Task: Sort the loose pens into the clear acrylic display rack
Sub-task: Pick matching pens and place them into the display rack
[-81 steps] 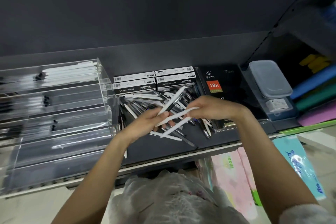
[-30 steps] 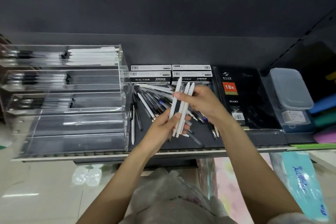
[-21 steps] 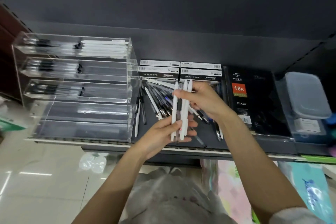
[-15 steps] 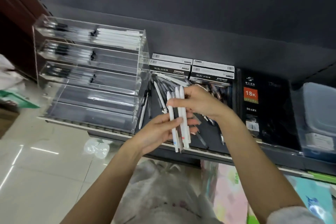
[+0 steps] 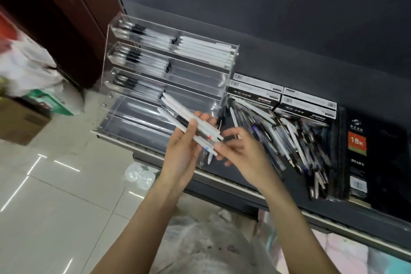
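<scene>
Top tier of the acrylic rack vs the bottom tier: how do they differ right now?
The top tier of the acrylic rack holds a row of pens lying side by side; the bottom tier shows no pens. The top tier sits highest and furthest back; the bottom tier is lowest, at the shelf edge, partly behind the pens in the left hand. Both are clear troughs.

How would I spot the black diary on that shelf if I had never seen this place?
Start at the clear acrylic rack at the left end of the dark shelf. Move right past the heap of loose pens lying in front of the white pen boxes. Next to it lies the diary, the only black cover, with an orange 18K label.
</scene>
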### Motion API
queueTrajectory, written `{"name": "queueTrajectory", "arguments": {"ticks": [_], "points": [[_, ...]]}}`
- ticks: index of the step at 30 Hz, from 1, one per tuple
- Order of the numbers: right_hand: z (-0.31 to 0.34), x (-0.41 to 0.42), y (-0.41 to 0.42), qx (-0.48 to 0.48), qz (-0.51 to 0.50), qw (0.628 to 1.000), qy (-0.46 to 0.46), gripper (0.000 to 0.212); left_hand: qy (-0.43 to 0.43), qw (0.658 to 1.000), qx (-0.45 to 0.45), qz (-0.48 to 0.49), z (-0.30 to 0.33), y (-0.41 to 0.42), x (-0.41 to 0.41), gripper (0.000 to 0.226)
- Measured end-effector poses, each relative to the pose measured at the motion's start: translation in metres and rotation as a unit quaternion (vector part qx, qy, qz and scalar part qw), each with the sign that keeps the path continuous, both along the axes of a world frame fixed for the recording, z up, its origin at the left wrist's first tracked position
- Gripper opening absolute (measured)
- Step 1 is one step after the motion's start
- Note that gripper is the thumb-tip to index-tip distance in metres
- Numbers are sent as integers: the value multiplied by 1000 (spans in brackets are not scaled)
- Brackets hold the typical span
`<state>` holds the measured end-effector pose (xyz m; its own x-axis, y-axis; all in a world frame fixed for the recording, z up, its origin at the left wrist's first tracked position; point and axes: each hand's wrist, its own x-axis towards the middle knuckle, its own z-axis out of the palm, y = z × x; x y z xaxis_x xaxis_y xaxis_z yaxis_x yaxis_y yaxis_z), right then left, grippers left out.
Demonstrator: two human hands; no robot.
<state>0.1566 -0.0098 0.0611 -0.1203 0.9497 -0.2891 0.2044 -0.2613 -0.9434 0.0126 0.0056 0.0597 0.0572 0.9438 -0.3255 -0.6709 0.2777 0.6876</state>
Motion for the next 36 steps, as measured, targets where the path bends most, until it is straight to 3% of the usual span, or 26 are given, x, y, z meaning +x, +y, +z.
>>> {"name": "queueTrajectory", "arguments": {"ticks": [3, 8, 18, 22, 25, 30, 34, 36], "points": [[-3, -41, 7, -7, -66, 996, 60, 21, 23, 1000, 14, 2, -1, 14, -32, 25], [-5, -105, 32, 17, -85, 995, 39, 18, 10, 1000, 18, 10, -4, 44, -103, 25], [-5, -156, 66, 43, -128, 988, -71, 13, -58, 996, 3, 72, -14, 98, -205, 24], [-8, -154, 77, 86, -205, 969, -110, 17, -9, 997, 2, 76, -23, 106, -229, 20], [-17, -164, 98, 127, -221, 952, -173, 8, 6, 997, -19, 72, -30, 105, -238, 21], [-34, -192, 132, 216, -181, 902, -326, 6, 19, 998, -55, 34, -33, 103, -238, 23], [-39, -196, 144, 307, -105, 791, -519, 11, 14, 997, -67, 20, -35, 104, -238, 23], [-40, -196, 147, 311, -79, 759, -567, 14, 13, 997, -70, 18, -35, 106, -237, 23]]}}
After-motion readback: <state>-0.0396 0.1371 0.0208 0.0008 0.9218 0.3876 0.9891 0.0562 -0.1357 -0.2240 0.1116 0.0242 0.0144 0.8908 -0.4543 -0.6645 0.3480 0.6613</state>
